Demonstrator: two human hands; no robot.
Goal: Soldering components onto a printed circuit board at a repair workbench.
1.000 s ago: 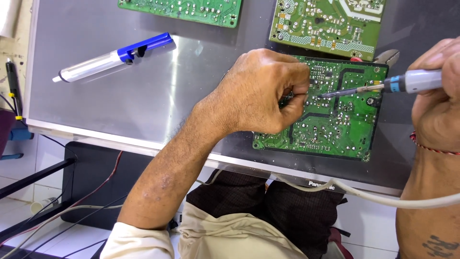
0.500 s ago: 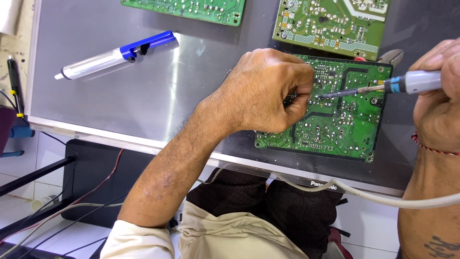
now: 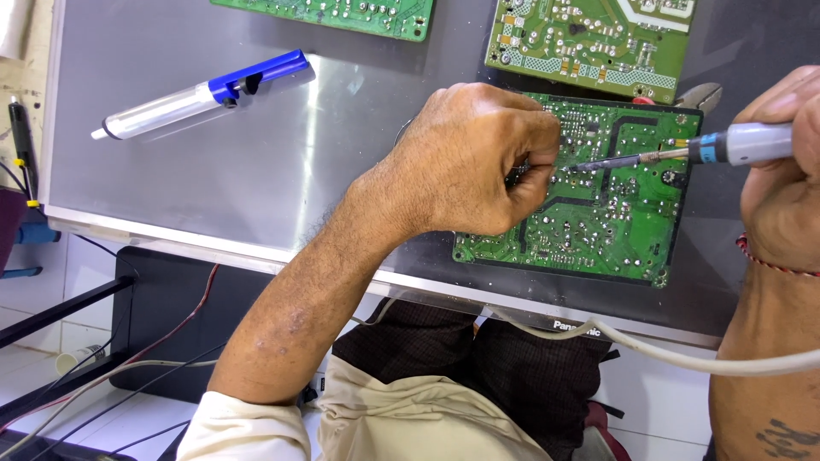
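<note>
Head view: soldering is in hand. Left hand (image 3: 478, 162) is clenched on the green circuit board (image 3: 598, 205) lying on the grey panel (image 3: 256, 154); right hand (image 3: 781, 162) grasps the soldering iron (image 3: 675, 154), tip on the board. Next needs steady tip contact.

Three green circuit boards (image 3: 598, 196), one soldering iron (image 3: 683, 154), one desoldering pump (image 3: 201, 94).

Left hand (image 3: 478, 162): bare, forearm uncovered up to a cream short sleeve (image 3: 243, 431) at the lower edge. Right hand (image 3: 781, 171): bare, with a thin red thread bracelet (image 3: 769, 260) round the wrist and a dark tattoo mark (image 3: 781, 437) on the forearm. Lap: dark checked cloth (image 3: 478, 358) over cream fabric.
</note>
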